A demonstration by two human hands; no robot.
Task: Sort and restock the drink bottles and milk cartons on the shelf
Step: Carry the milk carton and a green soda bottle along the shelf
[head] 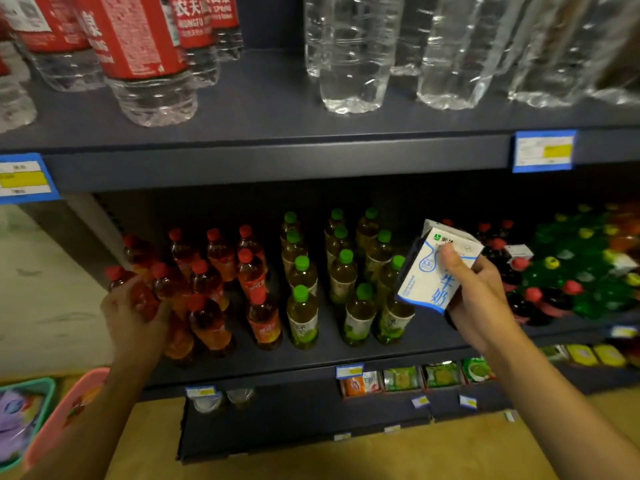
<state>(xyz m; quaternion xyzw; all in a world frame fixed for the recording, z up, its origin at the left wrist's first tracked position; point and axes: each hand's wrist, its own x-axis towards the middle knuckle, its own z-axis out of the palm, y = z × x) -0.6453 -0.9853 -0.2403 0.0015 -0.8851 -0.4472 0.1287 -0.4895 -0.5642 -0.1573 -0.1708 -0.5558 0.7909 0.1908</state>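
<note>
My right hand [479, 292] grips a white and blue milk carton [437, 268], tilted, in front of the middle shelf [311, 358]. My left hand [136, 313] wraps around a red-capped tea bottle [119, 277] at the left end of that shelf. Rows of red-capped amber bottles [259, 317] stand beside it. Green-capped tea bottles [301, 317] fill the middle. Dark red-capped bottles [519, 271] and green soda bottles [588, 271] lie further right, blurred.
The top shelf [277, 157] carries red-labelled water bottles [138, 46] on the left and clear water bottles [353, 64] on the right. Small cartons [401, 377] sit on the bottom shelf. A pink basket [65, 417] and a teal basket [20, 420] stand at the lower left.
</note>
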